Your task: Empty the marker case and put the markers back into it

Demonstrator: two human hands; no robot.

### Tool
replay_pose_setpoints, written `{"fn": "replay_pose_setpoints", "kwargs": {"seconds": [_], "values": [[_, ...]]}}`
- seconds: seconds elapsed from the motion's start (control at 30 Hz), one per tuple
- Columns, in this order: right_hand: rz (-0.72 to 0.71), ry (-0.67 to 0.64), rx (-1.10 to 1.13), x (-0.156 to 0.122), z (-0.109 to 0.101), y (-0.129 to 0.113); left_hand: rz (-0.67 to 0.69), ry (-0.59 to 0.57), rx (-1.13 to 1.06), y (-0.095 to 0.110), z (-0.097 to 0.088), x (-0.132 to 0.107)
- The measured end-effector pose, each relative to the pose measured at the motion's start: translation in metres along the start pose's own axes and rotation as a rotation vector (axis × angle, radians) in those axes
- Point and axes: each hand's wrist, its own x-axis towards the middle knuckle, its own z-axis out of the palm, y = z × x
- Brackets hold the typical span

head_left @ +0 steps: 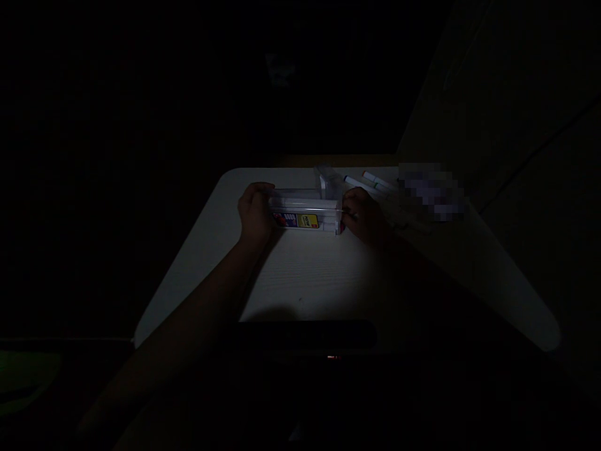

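A clear plastic marker case [305, 212] with a blue, red and yellow label lies on the white table [305, 275], its lid flap standing up at the far right end. My left hand [255, 212] is curled around the case's left end. My right hand [366, 216] is closed at the case's right end, pinching a thin marker-like thing that I cannot make out in the dim light.
Several white markers [370, 183] lie on the table just beyond my right hand. A blurred patch [432, 191] sits to their right. The room around the table is dark. A dark bar [305, 335] lies along the near table edge.
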Motion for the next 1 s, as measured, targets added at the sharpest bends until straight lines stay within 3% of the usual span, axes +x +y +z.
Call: {"fn": "replay_pose_setpoints", "kwargs": {"seconds": [0.27, 0.5, 0.63, 0.87, 1.0], "values": [[0.047, -0.028, 0.037, -0.003, -0.015, 0.005, 0.010, -0.007, 0.016, -0.002, -0.001, 0.001], [0.059, -0.073, 0.006, -0.002, -0.010, 0.004, 0.011, 0.007, -0.006, -0.003, -0.001, 0.001], [0.063, -0.088, -0.040, -0.004, -0.023, 0.008, 0.044, 0.000, -0.003, -0.007, -0.004, 0.003], [-0.066, -0.110, -0.085, -0.006, -0.020, 0.007, 0.053, 0.011, 0.018, -0.012, -0.005, 0.006], [-0.040, -0.175, -0.095, -0.005, -0.027, 0.005, 0.081, 0.010, 0.028, -0.014, -0.006, 0.007]]}}
